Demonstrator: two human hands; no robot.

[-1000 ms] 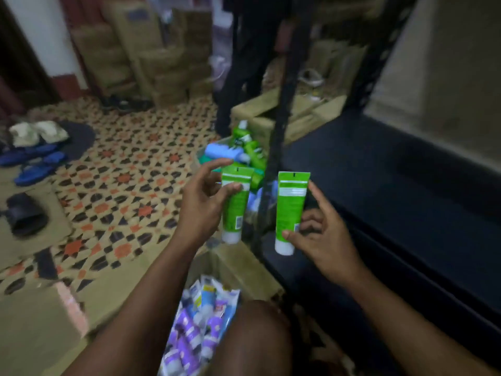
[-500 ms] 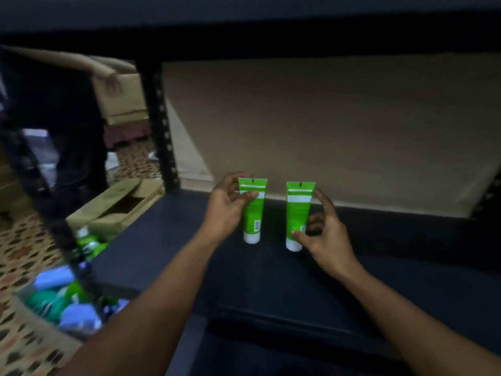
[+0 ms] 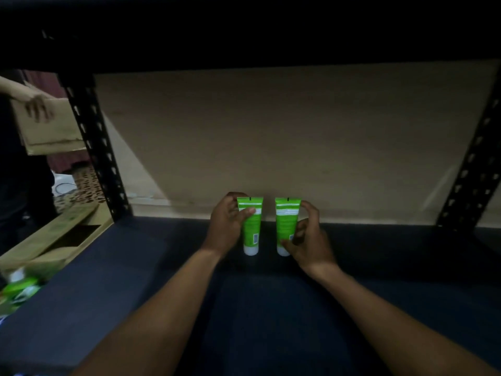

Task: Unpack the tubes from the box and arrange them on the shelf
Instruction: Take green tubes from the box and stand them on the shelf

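Two green tubes with white caps stand cap-down, side by side, near the back of the dark shelf board (image 3: 135, 280). My left hand (image 3: 226, 223) grips the left green tube (image 3: 251, 229) from its left side, thumb across the front. My right hand (image 3: 309, 240) grips the right green tube (image 3: 286, 223) from its right side, fingers at the top edge and near the cap. A narrow gap separates the two tubes. Whether the caps touch the board is hard to tell.
A beige back panel (image 3: 284, 137) closes the shelf behind the tubes. Black perforated uprights stand at the left (image 3: 95, 147) and right (image 3: 471, 164). An upper shelf overhangs. Left of the rack lie an open cardboard box (image 3: 54, 240), more green tubes (image 3: 19, 289), and another person carrying a box (image 3: 46, 128).
My view swung from the floor box to the shelf interior. Both hands carried the tubes forward and deeper, now upright near the back panel.
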